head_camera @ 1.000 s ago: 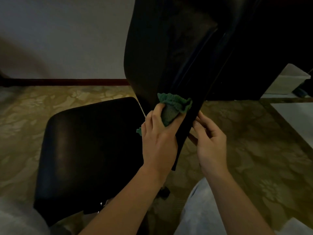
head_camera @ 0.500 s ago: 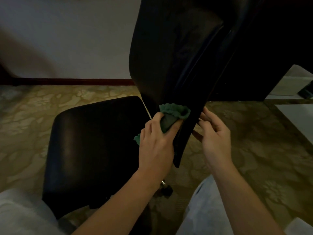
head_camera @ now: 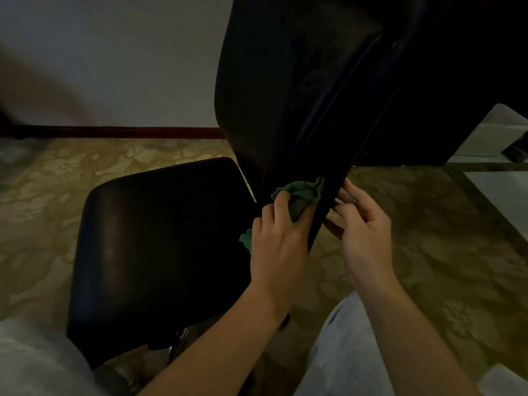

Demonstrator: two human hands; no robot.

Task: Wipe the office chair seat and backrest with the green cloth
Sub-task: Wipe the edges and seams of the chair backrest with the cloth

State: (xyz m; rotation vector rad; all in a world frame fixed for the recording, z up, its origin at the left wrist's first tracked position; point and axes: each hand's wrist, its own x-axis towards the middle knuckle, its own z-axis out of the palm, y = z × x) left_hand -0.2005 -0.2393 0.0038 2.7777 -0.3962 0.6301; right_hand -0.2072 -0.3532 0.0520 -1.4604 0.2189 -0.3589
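Observation:
The black office chair stands side-on before me, its seat [head_camera: 160, 241] at centre left and its tall backrest [head_camera: 288, 90] rising at upper centre. My left hand [head_camera: 278, 244] grips the bunched green cloth [head_camera: 300, 195] and presses it against the lower front of the backrest. A corner of the cloth sticks out left of the hand. My right hand [head_camera: 361, 224] holds the backrest's lower rear edge, fingers curled round it.
Patterned yellowish carpet [head_camera: 428, 238] covers the floor. A pale wall with a dark red skirting board [head_camera: 120, 132] runs behind the chair. Dark furniture [head_camera: 457, 81] stands at the upper right, with white objects [head_camera: 503, 138] beside it. My knees in light trousers show at the bottom.
The view shifted, so the chair sits further right. My left hand slid the cloth slightly down and right along the backrest's lower part. My right hand kept hold of the rear edge.

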